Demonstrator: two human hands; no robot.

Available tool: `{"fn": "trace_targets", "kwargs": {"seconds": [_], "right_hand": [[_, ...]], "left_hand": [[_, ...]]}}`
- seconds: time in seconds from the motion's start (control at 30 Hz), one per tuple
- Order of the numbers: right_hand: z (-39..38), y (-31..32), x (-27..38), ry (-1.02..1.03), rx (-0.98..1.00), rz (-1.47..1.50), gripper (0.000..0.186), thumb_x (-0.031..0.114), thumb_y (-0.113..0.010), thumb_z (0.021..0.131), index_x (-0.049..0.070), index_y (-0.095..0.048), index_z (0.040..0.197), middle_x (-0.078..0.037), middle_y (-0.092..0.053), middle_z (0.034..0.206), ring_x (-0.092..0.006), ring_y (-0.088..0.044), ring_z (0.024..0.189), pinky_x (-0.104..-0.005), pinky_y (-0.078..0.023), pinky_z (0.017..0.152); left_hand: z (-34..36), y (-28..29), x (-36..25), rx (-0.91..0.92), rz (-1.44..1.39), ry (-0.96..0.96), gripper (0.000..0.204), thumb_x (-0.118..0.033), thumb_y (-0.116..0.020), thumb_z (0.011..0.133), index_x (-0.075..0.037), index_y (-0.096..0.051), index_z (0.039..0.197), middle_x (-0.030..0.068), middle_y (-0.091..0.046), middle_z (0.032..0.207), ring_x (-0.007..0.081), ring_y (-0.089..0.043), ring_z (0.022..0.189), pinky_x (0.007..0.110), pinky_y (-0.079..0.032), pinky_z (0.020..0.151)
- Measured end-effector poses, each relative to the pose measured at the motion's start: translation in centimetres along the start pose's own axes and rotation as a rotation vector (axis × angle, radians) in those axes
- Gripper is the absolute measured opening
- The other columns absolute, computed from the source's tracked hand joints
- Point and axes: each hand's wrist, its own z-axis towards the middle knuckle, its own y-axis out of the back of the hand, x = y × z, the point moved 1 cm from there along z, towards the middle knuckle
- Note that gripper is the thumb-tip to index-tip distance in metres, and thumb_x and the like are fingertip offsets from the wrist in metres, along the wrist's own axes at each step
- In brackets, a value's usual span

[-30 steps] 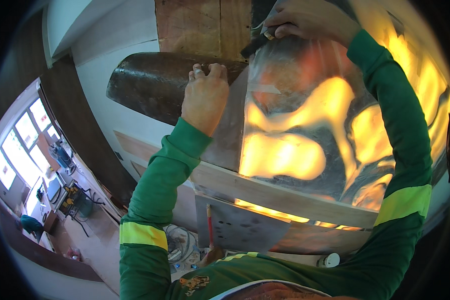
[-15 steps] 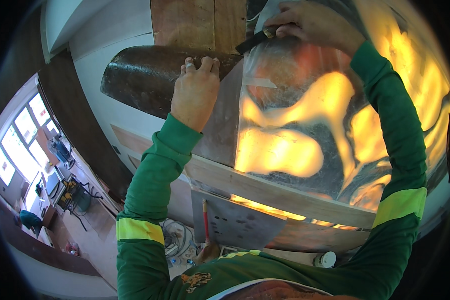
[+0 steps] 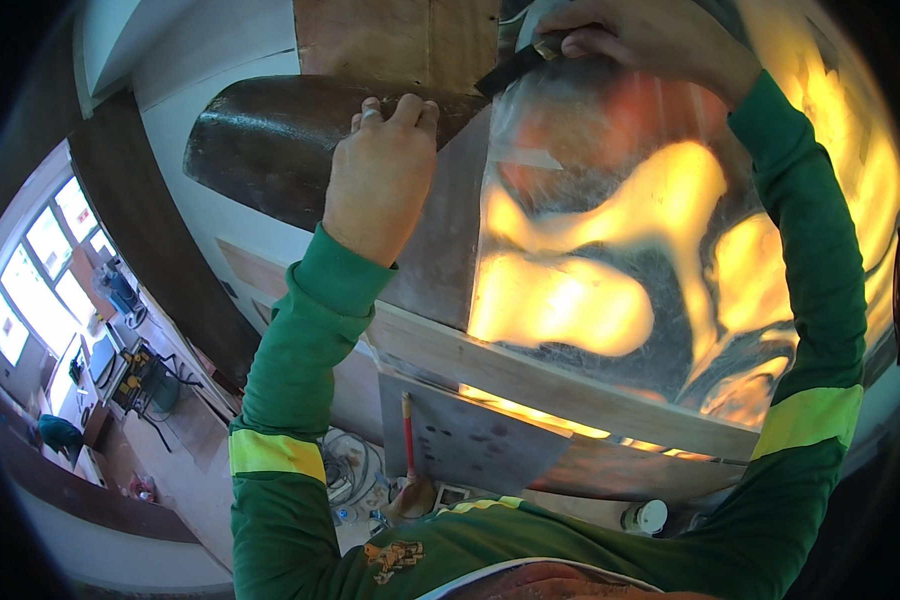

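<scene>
My left hand is closed over the edge of a dark brown, glossy board with a rounded left end, its fingers curled at the far side. My right hand, farther off to the right, grips a dark, flat-bladed hand tool; its exact kind is unclear. The tool's tip meets or nearly meets the board's right end. Below the right hand lies a shiny sheet with bright yellow reflections. A flat brown panel borders that sheet on the left.
A pale wooden strip runs along the near edge of the work surface. Under it are a grey spotted panel, a red-handled brush, coiled cable and a white tub. A yellow-black machine stands by the windows at left.
The view has shifted slightly. The left hand and the brown board appear a little farther left and up, and the right arm a little farther right. Both hands keep their grips.
</scene>
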Motion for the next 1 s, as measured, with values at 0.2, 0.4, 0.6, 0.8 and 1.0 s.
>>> {"fn": "trace_targets", "kwargs": {"seconds": [0.2, 0.4, 0.6, 0.8, 1.0], "right_hand": [[0.5, 0.7, 1.6, -0.032, -0.02, -0.145, 0.026, 0.024, -0.067, 0.094, 0.016, -0.077, 0.117, -0.011, -0.069, 0.104, -0.0347, -0.07, 0.094, -0.0446, -0.057, 0.084], [0.7, 0.9, 3.4, -0.073, 0.003, -0.329, 0.026, 0.026, -0.068, 0.094, 0.018, -0.077, 0.118, -0.008, -0.069, 0.105, -0.0317, -0.07, 0.096, -0.0444, -0.057, 0.087], [1.4, -0.3, 1.0, -0.039, -0.007, -0.235, 0.027, 0.022, -0.069, 0.095, 0.014, -0.077, 0.119, -0.012, -0.069, 0.105, -0.0313, -0.07, 0.094, -0.0431, -0.056, 0.083], [2.3, -0.8, -0.3, -0.019, -0.002, 0.136, 0.027, 0.017, -0.07, 0.094, 0.012, -0.078, 0.119, -0.013, -0.071, 0.101, -0.033, -0.07, 0.093, -0.0424, -0.055, 0.083], [2.3, 0.0, -0.3, -0.051, 0.029, 0.073, 0.027, 0.017, -0.071, 0.094, 0.012, -0.078, 0.12, -0.013, -0.071, 0.1, -0.0313, -0.07, 0.093, -0.0413, -0.054, 0.082]], "left_hand": [[0.1, -0.1, -0.2, 0.004, -0.023, 0.013, 0.037, -0.004, -0.063, 0.088, -0.004, -0.069, 0.124, 0.0096, -0.065, 0.11, 0.0357, -0.069, 0.112, 0.041, -0.061, 0.088], [-0.2, -0.2, -0.1, -0.016, 0.014, 0.005, 0.039, -0.002, -0.062, 0.087, -0.005, -0.069, 0.126, 0.0086, -0.064, 0.109, 0.0328, -0.069, 0.111, 0.038, -0.061, 0.085], [0.1, 0.1, 0.0, 0.033, 0.031, -0.005, 0.039, -0.002, -0.063, 0.087, -0.005, -0.069, 0.126, 0.0086, -0.064, 0.109, 0.0323, -0.068, 0.113, 0.037, -0.061, 0.087], [0.0, -0.2, 0.1, 0.033, 0.043, -0.003, 0.041, -0.002, -0.063, 0.087, -0.005, -0.068, 0.128, 0.0091, -0.064, 0.111, 0.0333, -0.068, 0.114, 0.037, -0.061, 0.088], [-0.3, -0.2, -0.1, 0.032, 0.033, 0.003, 0.041, -0.002, -0.062, 0.088, -0.004, -0.067, 0.129, 0.0099, -0.064, 0.113, 0.0351, -0.067, 0.116, 0.038, -0.061, 0.089]]}}
